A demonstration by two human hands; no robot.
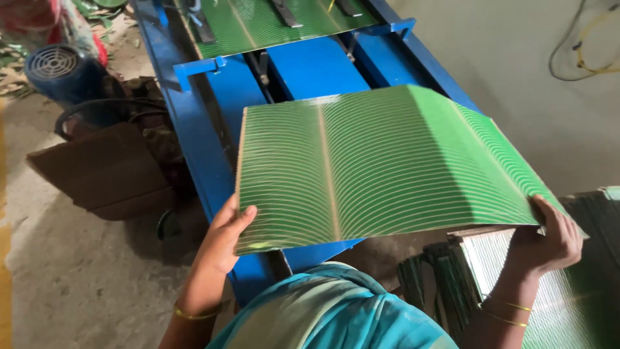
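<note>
Hands gripped one large green sheet printed with pale curved leaf-vein lines, held flat and slightly bowed above the near end of a blue metal machine frame. Left hand closed on the sheet's near left corner, thumb on top, fingers under. Right hand closed on the near right corner, fingers curled over the edge. Thin gold bangle sat on the left wrist; two thin gold bangles on the right wrist.

Sheet showed a pale centre rib running front to back and a soft fold line toward its right side, where the surface dipped away. Far edge reached over the blue frame; near edge hung just above the person's teal garment.

Second green veined sheet lay farther up the machine under dark metal bars. Stack of similar green sheets stood at lower right, just below the right hand, top one glossy; dark green edges showed beside it.

Brown cardboard piece lay on the grey concrete floor left of the machine. Blue round motor housing with a grille sat farther back at upper left. Yellow and black cables looped on the floor at upper right.
</note>
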